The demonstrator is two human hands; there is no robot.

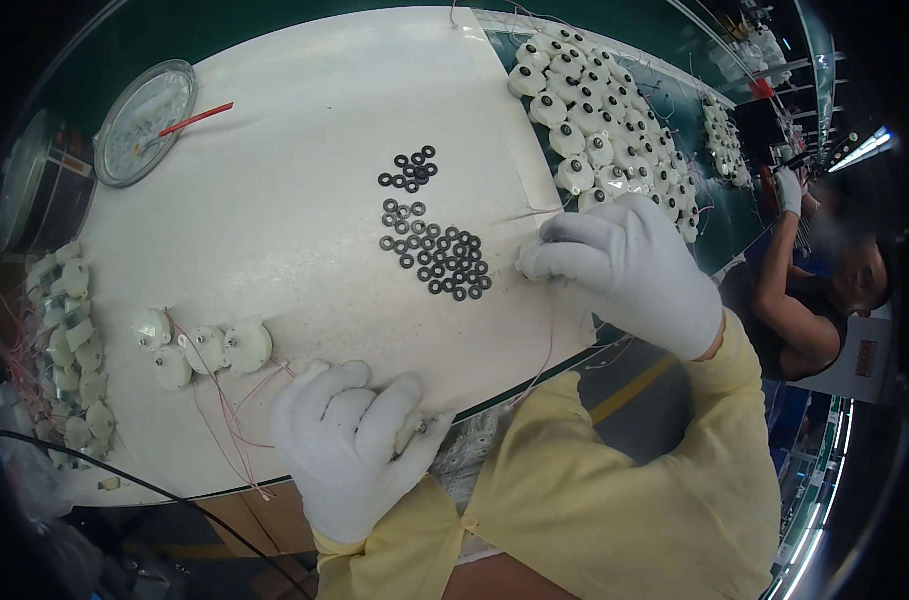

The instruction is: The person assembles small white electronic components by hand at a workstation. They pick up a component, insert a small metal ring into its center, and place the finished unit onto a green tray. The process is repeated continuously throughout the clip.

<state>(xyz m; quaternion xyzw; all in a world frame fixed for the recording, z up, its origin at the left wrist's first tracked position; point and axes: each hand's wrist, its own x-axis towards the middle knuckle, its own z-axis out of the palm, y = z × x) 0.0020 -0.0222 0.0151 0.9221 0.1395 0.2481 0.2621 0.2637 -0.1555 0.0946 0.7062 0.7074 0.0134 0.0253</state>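
Note:
White gloves cover both hands. My left hand [349,440] is at the table's near edge, its fingers curled inward. A small pale piece with a greyish spot shows between thumb and forefinger; too little of it is visible to name. My right hand [624,265] is over the right part of the table, fingertips pressed together to the right of the black rings [454,262]. What they pinch is hidden, and a thin reddish wire [550,335] hangs below them. Left of my left hand lie several white round wired parts [206,350].
Many white round parts with black centres [599,150] stand in rows at the far right. More wired parts [79,350] are heaped at the left edge. A round clear dish [146,125] with a red stick [196,119] lies far left. Another person [789,290] works at right.

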